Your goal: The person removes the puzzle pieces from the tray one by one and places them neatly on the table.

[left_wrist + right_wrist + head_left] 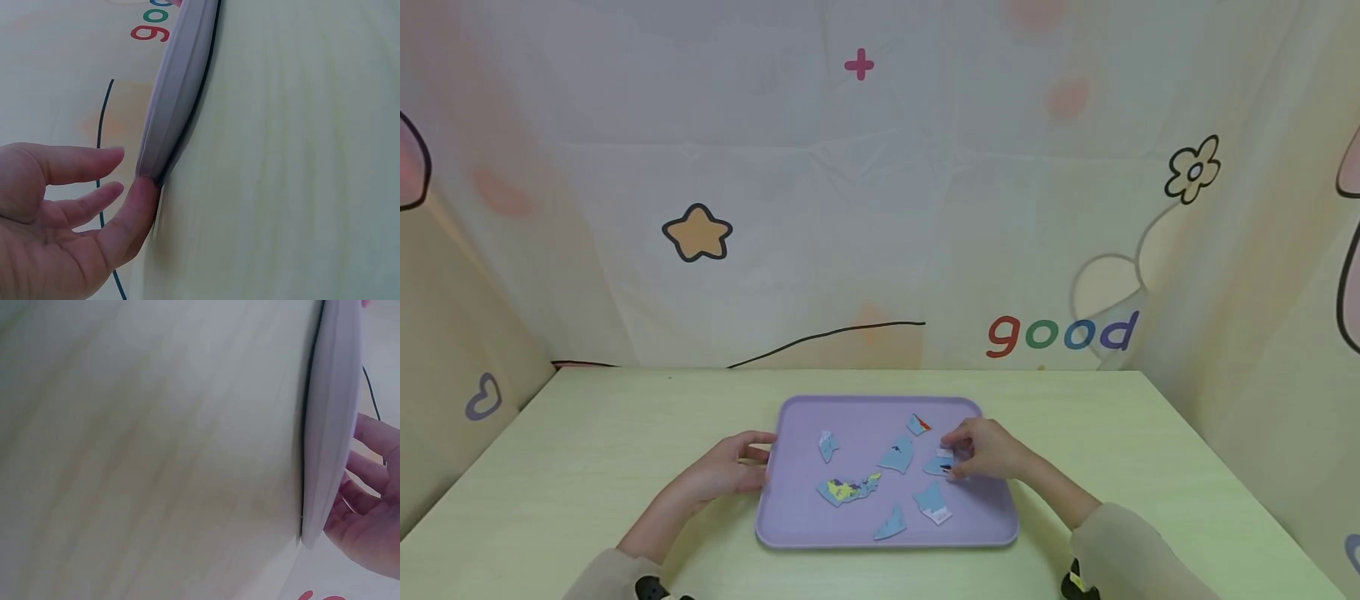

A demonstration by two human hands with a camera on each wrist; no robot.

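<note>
A lilac tray [797, 521] lies on the table with several flat light-blue puzzle pieces spread over it. My right hand [992, 450] reaches over the tray's right side, thumb and fingers pinching a blue-and-white puzzle piece [938, 463] with a dark mark. My left hand [730, 465] rests at the tray's left edge, fingers loosely bent; in the left wrist view a fingertip touches the tray's outer wall [175, 94]. In the right wrist view, the tray wall [331, 425] hides the fingertips of the right hand [375, 512].
On the tray lie a yellow-patterned piece [844, 490], a piece with a red stripe [917, 425], a blue piece [897, 455], a white-edged piece [933, 504], a pointed piece [891, 524] and a small piece [827, 446]. A printed curtain [880, 208] stands behind the table [587, 442].
</note>
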